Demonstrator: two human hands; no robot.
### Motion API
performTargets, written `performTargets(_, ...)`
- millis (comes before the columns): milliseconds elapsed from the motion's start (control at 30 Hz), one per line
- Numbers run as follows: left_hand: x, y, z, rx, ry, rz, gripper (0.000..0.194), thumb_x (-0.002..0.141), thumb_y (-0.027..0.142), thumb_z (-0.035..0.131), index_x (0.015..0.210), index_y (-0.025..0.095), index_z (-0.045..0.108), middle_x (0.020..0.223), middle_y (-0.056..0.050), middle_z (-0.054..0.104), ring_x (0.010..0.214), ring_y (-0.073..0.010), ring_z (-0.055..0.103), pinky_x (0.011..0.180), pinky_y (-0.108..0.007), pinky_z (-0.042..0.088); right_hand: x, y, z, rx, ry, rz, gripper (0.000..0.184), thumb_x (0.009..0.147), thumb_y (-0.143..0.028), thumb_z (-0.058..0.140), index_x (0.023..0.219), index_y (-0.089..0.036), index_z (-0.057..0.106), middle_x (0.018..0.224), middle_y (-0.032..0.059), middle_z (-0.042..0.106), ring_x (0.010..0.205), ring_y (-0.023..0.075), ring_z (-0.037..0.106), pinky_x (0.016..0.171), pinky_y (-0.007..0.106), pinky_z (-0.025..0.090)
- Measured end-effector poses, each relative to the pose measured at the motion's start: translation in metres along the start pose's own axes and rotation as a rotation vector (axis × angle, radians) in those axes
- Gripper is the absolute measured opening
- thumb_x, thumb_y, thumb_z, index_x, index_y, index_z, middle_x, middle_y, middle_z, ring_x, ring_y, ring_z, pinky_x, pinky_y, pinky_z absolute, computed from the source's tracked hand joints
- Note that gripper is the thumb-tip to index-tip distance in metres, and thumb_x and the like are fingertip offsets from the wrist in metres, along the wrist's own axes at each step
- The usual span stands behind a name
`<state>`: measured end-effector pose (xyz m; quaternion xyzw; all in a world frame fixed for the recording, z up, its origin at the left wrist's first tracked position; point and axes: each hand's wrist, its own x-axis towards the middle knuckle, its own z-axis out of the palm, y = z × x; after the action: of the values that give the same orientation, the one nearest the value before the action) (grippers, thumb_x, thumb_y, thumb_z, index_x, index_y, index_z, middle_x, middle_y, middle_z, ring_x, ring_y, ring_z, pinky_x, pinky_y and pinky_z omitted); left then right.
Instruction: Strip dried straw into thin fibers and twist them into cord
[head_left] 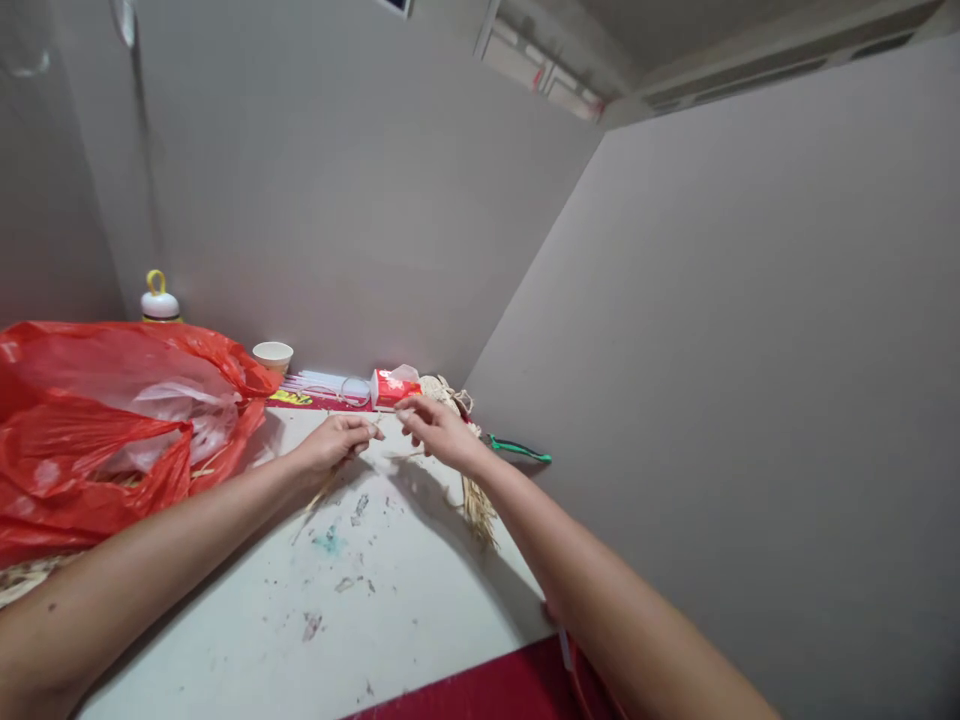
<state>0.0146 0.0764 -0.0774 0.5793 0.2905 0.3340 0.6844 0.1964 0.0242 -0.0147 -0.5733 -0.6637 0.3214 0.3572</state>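
My left hand (pixel 341 442) is closed in a pinch over the white board, holding thin straw strands (pixel 321 494) whose ends hang below the fingers. A short tip of straw pokes up near the thumb and forefinger. Just to the right, my right hand (pixel 439 430) hovers with its fingers curved and apart, and I see nothing gripped in it. Under that forearm lies a bundle of dry straw (pixel 478 515). Above the bundle, a woven straw piece (pixel 437 388) with loose ends is partly hidden behind the right hand.
A big red plastic bag (pixel 67 430) with straw inside fills the left side. Along the back stand a paper cup (pixel 273 355), a white-lidded bottle (pixel 160 303) and a red tissue pack (pixel 394 388). Green-handled pliers (pixel 521 449) lie by the right wall. The stained white board (pixel 300 620) covers a red surface.
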Motion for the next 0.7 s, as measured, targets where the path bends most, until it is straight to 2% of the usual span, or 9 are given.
performTargets(100,0.003,-0.005,-0.002,-0.091,0.034,-0.094,0.026,0.071,0.034,0.067,0.084,0.012,0.063,0.05,0.007,0.04,0.038,-0.0019,0.019,0.039,-0.019,0.008,-0.028,0.007,-0.025,-0.005,0.183,0.028,0.032,0.078,-0.046,0.055,0.092,-0.018,0.061,0.067,-0.0002,0.057,0.055,0.0105,0.05,0.047,0.021,0.037)
performTargets(167,0.004,-0.007,-0.003,-0.177,0.012,-0.14,0.024,0.072,0.028,0.064,0.087,0.01,0.062,0.055,0.006,0.044,0.038,-0.0007,0.018,0.04,-0.018,0.006,-0.048,0.012,-0.039,-0.007,0.237,0.068,0.032,0.077,-0.047,0.058,0.085,-0.016,0.063,0.065,0.0001,0.058,0.053,0.0101,0.049,0.048,0.021,0.036)
performTargets(233,0.004,-0.007,-0.001,-0.239,-0.028,-0.157,0.023,0.072,0.023,0.062,0.089,0.009,0.061,0.058,0.004,0.048,0.04,-0.0003,0.018,0.04,-0.018,0.005,-0.063,0.018,-0.042,0.032,0.258,0.119,0.031,0.073,-0.046,0.062,0.076,-0.015,0.063,0.06,-0.0004,0.056,0.05,0.0089,0.046,0.046,0.021,0.034)
performTargets(333,0.0,-0.006,0.005,-0.262,-0.098,-0.135,0.026,0.071,0.02,0.063,0.094,0.01,0.057,0.063,0.001,0.054,0.041,-0.0008,0.021,0.04,-0.017,0.007,-0.07,0.03,-0.022,0.13,0.232,0.191,0.029,0.066,-0.042,0.07,0.067,-0.014,0.064,0.054,-0.0012,0.054,0.045,0.0079,0.043,0.043,0.021,0.031)
performTargets(467,-0.007,-0.005,0.012,-0.226,-0.13,-0.05,0.03,0.071,0.024,0.063,0.094,0.017,0.046,0.071,-0.001,0.062,0.041,-0.0021,0.025,0.039,-0.016,0.01,-0.052,0.042,0.026,0.284,0.224,0.228,0.029,0.061,-0.042,0.073,0.065,-0.013,0.068,0.053,-0.0002,0.055,0.044,0.0083,0.041,0.042,0.021,0.03)
performTargets(567,-0.009,-0.005,0.011,-0.188,-0.092,0.016,0.028,0.07,0.023,0.062,0.09,0.018,0.043,0.072,0.0,0.064,0.042,-0.0029,0.028,0.039,-0.016,0.014,-0.032,0.042,0.05,0.341,0.267,0.192,0.033,0.062,-0.046,0.071,0.069,-0.013,0.069,0.056,-0.0004,0.055,0.047,0.0087,0.043,0.043,0.021,0.032)
performTargets(700,-0.008,-0.005,0.008,-0.11,-0.002,0.105,0.023,0.069,0.023,0.061,0.086,0.017,0.045,0.068,0.0,0.065,0.043,-0.0036,0.032,0.041,-0.017,0.019,-0.012,0.036,0.062,0.42,0.287,0.167,0.037,0.065,-0.051,0.068,0.065,-0.014,0.064,0.055,-0.0018,0.05,0.048,0.0081,0.04,0.044,0.021,0.031)
